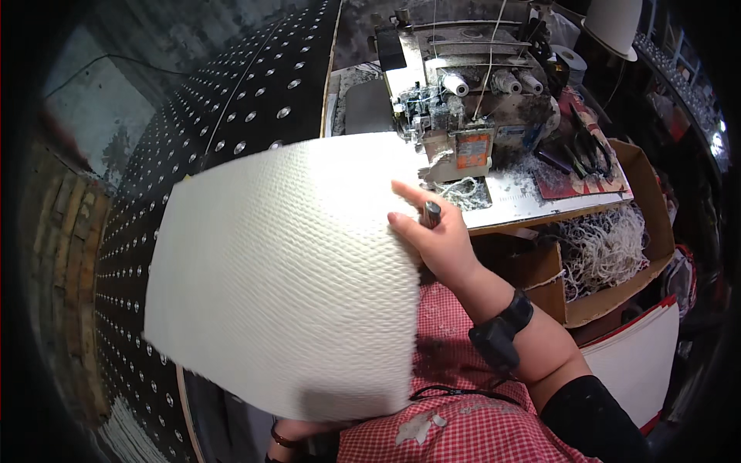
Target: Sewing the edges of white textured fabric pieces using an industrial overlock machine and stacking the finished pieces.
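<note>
A large white panel of ribbed, quilted-looking fabric (285,270) spreads across the middle, its right edge running down past my lap. My right hand (440,239) grips that edge with its fingertips, near the overlock sewing machine (471,100). A small dark, metal-tipped tool (431,214) sticks up between its fingers; its kind cannot be made out. At the panel's lower edge, my left hand (309,428) reaches underneath, so its fingers are hidden. The panel's far right corner lies close to the machine's needle area, though contact is not clear.
Black-handled scissors (590,150) rest on a red mat (556,181) right of the machine. Below, a cardboard box (656,193) holds tangled white thread trimmings (606,247). More white panels with red edging (637,363) stand at lower right. A black studded board (255,85) rises on the left.
</note>
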`<state>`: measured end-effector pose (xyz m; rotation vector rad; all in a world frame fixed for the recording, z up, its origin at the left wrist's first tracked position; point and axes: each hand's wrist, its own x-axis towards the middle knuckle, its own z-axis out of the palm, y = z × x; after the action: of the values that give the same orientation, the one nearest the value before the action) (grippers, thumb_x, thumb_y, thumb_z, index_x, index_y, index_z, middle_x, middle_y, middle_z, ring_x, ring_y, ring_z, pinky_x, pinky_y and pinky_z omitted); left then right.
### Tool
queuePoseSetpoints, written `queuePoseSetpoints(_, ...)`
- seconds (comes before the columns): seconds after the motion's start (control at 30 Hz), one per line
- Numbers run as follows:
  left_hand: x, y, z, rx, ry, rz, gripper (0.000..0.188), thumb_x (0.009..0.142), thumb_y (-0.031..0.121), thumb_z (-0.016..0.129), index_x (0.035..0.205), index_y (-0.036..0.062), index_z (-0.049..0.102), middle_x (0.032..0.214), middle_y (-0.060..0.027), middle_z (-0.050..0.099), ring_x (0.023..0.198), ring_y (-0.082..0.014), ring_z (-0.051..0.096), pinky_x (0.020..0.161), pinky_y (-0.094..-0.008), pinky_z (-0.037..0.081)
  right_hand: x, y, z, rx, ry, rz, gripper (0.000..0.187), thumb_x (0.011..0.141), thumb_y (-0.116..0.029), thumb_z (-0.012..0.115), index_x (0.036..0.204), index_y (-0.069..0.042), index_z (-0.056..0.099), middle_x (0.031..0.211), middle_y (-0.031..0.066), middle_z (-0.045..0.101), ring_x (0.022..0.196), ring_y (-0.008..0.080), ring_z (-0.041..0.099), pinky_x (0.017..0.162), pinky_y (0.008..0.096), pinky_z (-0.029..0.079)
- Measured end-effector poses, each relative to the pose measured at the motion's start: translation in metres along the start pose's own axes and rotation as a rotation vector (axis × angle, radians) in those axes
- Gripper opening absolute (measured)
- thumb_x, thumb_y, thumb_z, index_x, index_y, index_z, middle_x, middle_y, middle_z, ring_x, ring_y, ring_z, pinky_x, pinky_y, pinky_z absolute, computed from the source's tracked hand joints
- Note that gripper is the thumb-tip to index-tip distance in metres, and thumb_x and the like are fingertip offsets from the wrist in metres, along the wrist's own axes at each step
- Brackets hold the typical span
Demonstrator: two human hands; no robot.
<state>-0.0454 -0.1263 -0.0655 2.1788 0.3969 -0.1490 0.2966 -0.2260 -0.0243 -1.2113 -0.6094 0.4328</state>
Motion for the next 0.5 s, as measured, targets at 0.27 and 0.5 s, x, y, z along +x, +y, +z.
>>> queuePoseSetpoints(0.27,-0.056,-0.043,-0.044,-1.507,0.868,0.266,0.047,0.086,0.02,0.047,0.128,0.0021,0.035,0.129,-0.0122,0.041,0.119,-0.0269,0.038,0.101,-0.0433,0.028,-0.013,0.011,-0.022,-0.13,0.02,-0.018,0.035,0.078,-0.007,0.06,0.111,0.004,0.054,0.108,0.0149,0.059,0.1,0.0152,0.055,0.087,0.0246,0.041)
queuePoseSetpoints(0.5,-0.042,-0.052,-0.089,-1.195,0.97,0.201,0.038,0.091,0.01,0.039,0.126,-0.0049,0.034,0.129,-0.0148,0.04,0.118,-0.0254,0.039,0.101,-0.0393,0.03,-0.023,0.011,-0.025,-0.22,0.007,-0.06,0.038,0.079,-0.009,0.06,0.115,0.002,0.052,0.111,0.0151,0.058,0.102,0.0155,0.054,0.088,0.0257,0.041)
